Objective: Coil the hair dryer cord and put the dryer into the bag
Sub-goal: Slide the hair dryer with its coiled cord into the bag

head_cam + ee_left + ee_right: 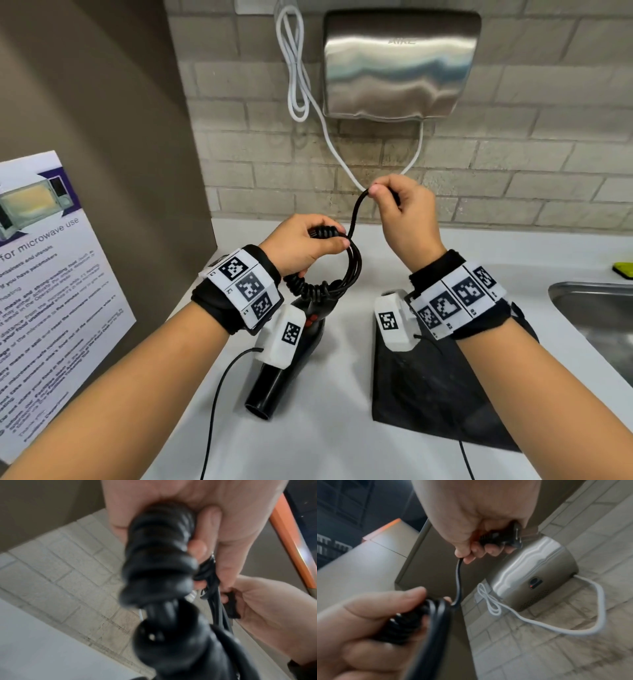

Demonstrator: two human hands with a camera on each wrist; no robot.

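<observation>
Left hand (303,243) held above the white countertop (346,448), fingers and thumb curled round the black hair dryer cord (349,270), clamping several gathered loops plus the springy spiral section. Loops hang from the fist down toward the dryer. Left wrist view: spiral section blurred, fills the centre, fingers (197,547) wrapped on it.

Right hand (406,214) raised higher and just right of the left one, pinching the free end of the cord; the black plug (501,538) sits inside the curled fingers, prongs poking out, seen in the right wrist view. 1 short strand runs from the right hand down to the bundle in the left hand, slightly slack.

Black plastic hair dryer (287,359) lies on the countertop below the left wrist, nozzle toward the camera, red switch on the handle, partly hidden by the wrist camera. Flat black fabric bag (435,390) lies on the countertop to the right of the dryer, apart from it, under the right wrist. Dryer is outside the bag.

Brushed steel hand dryer (399,65) on the grey brick wall behind, with a white cable (298,78) looped beside it. Laminated microwave-use notice (51,291) at left. Steel sink (596,318) at right edge.
</observation>
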